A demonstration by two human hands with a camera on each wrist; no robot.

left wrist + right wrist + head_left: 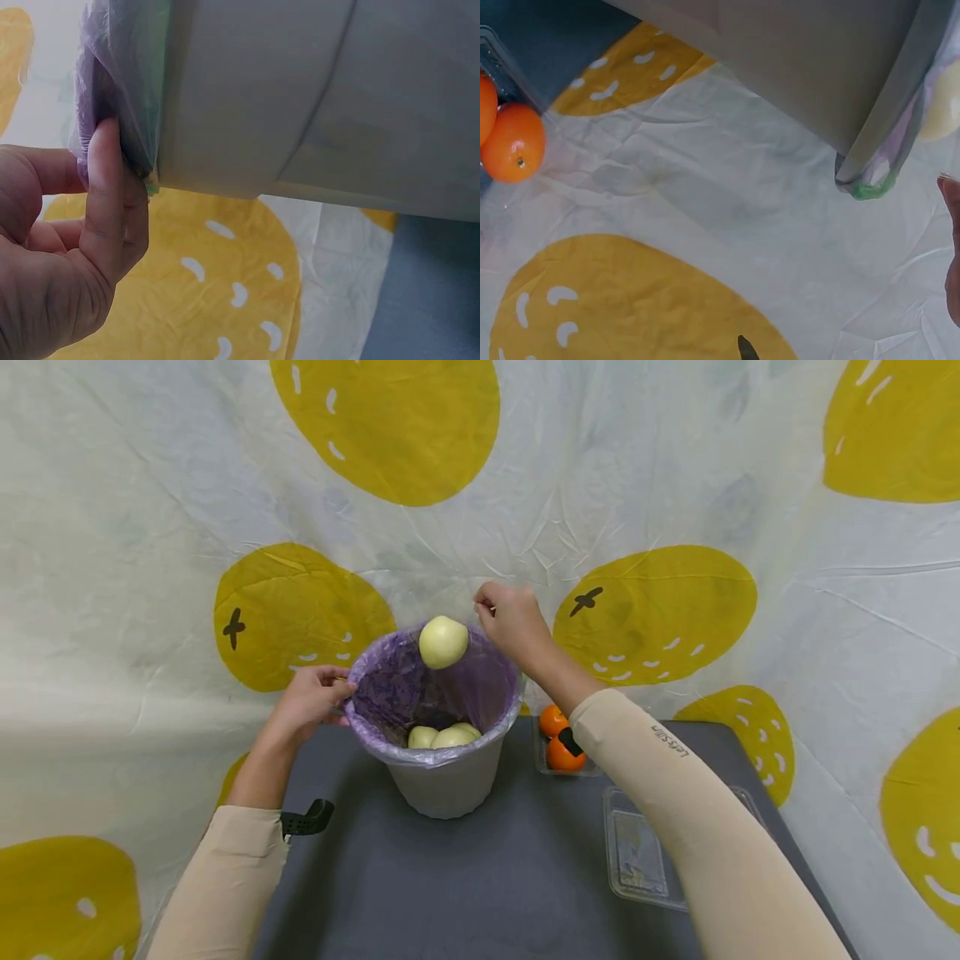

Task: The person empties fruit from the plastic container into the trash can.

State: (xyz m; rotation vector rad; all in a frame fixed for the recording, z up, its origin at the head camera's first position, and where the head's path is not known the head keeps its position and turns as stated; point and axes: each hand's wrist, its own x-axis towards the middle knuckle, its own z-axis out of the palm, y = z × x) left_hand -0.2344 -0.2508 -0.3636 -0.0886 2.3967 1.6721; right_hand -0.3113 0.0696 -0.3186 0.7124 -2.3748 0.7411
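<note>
A light grey bin (450, 785) lined with a thin purple plastic bag (386, 693) stands tilted, its mouth facing me. My left hand (307, 702) pinches its lined rim at the left side; the left wrist view has the fingers (105, 195) bent over the bag's edge. Pale yellow-green apples (453, 737) lie at the bottom of the bin. Another apple (442, 642) is in the air over the bin's mouth, apart from any hand. Just right of it is my right hand (517, 618), raised above the far rim, loosely bent and holding nothing.
Right of the bin, oranges (566, 755) sit in a clear plastic box (542, 760), partly behind my right forearm. A clear plastic tray (637, 852) lies nearer on the dark grey table (450, 893). A cloth with yellow fruit prints (637, 510) hangs close behind.
</note>
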